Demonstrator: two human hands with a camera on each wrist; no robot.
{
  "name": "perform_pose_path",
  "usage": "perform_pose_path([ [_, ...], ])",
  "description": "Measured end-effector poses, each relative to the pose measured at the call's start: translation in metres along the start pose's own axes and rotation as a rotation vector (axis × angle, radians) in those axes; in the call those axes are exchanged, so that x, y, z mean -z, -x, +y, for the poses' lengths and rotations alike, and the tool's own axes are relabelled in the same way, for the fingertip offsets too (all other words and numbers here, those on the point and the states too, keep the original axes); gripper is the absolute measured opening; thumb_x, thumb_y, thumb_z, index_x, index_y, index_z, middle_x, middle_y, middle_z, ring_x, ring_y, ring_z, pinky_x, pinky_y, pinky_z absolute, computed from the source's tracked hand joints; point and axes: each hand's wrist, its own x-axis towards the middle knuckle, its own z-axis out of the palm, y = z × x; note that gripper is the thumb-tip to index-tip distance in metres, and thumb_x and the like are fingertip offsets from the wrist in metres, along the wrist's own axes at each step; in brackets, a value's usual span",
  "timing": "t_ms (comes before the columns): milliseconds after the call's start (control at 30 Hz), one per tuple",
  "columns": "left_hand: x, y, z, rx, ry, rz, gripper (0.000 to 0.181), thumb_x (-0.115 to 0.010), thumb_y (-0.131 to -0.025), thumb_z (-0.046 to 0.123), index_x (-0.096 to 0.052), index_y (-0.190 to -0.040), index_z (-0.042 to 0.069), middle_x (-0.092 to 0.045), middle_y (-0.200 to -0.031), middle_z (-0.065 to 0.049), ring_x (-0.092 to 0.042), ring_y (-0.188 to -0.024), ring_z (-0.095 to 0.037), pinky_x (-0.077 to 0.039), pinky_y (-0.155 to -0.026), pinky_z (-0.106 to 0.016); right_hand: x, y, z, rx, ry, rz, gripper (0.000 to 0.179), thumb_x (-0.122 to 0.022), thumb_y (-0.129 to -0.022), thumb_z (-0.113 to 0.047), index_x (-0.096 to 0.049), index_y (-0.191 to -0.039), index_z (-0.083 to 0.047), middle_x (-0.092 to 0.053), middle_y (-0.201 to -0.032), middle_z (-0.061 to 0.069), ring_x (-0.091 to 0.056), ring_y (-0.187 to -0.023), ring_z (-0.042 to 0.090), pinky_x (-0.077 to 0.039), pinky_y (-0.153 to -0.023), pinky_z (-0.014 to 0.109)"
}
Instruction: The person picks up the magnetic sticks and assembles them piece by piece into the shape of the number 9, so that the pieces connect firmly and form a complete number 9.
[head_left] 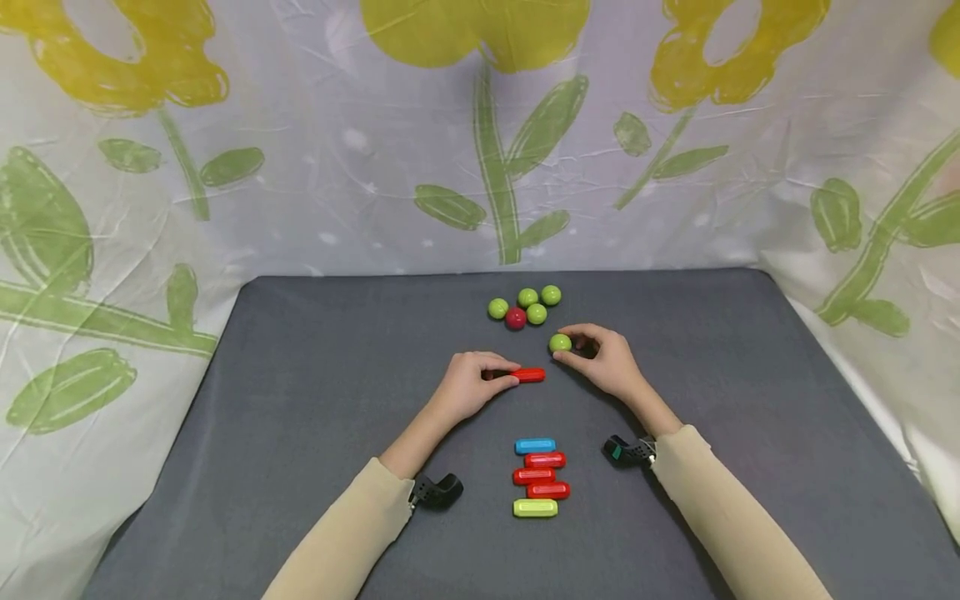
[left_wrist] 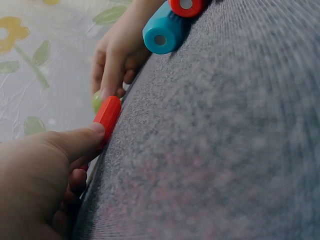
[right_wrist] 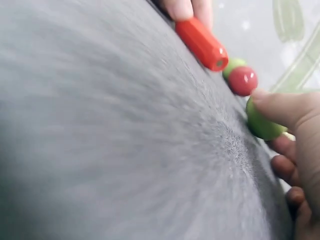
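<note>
My left hand (head_left: 467,384) pinches one end of a red magnetic rod (head_left: 531,375) between thumb and fingers; the rod lies crosswise, its free end pointing right. In the left wrist view the red rod (left_wrist: 108,117) has flat faceted sides. My right hand (head_left: 609,362) pinches a green ball (head_left: 560,342), just beyond and right of that rod's free end. Rod and ball stand a little apart. In the right wrist view my thumb lies over part of the green ball (right_wrist: 265,122), and a small metal disc shows in the end of the red rod (right_wrist: 204,45).
Behind the hands sit a red ball (head_left: 515,318) and several green balls (head_left: 528,297). Nearer me lies a column of rods: a blue one (head_left: 535,446), three red ones (head_left: 534,476) and a yellow-green one (head_left: 536,508). A grey cloth (head_left: 315,350) covers the table; a flowered curtain (head_left: 315,183) hangs behind.
</note>
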Motion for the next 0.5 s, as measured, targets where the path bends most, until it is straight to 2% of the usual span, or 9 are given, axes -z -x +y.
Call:
perform_pose_path([
  [200,0.000,0.000,0.002,-0.006,0.006,0.016,0.020,-0.084,-0.094,0.020,-0.085,-0.114,0.015,-0.081,-0.108,-0.001,-0.064,-0.081,-0.012,-0.050,-0.072,-0.027,0.006,0.023,-0.006,0.097,-0.039,-0.067,0.035,-0.090,-0.088,-0.017,-0.079,-0.121,-0.013,-0.076,-0.109,0.002,-0.061,-0.093,0.018,-0.047,-0.078,0.029],
  [333,0.000,0.001,0.002,-0.022,0.015,0.031,0.021,-0.085,-0.093,0.019,-0.085,-0.114,0.015,-0.081,-0.110,-0.001,-0.070,-0.093,-0.014,-0.055,-0.080,-0.030,0.006,0.028,-0.008,0.124,-0.050,-0.093,0.036,-0.091,-0.087,-0.016,-0.078,-0.121,-0.014,-0.077,-0.113,0.001,-0.061,-0.093,0.017,-0.048,-0.080,0.028],
  [500,0.000,0.001,0.003,-0.021,0.031,0.026,0.022,-0.085,-0.093,0.018,-0.085,-0.114,0.015,-0.080,-0.110,-0.001,-0.070,-0.094,-0.015,-0.055,-0.079,-0.030,0.004,0.028,-0.007,0.142,-0.031,-0.100,0.037,-0.092,-0.085,-0.016,-0.079,-0.120,-0.014,-0.077,-0.114,0.001,-0.060,-0.091,0.015,-0.049,-0.081,0.029],
])
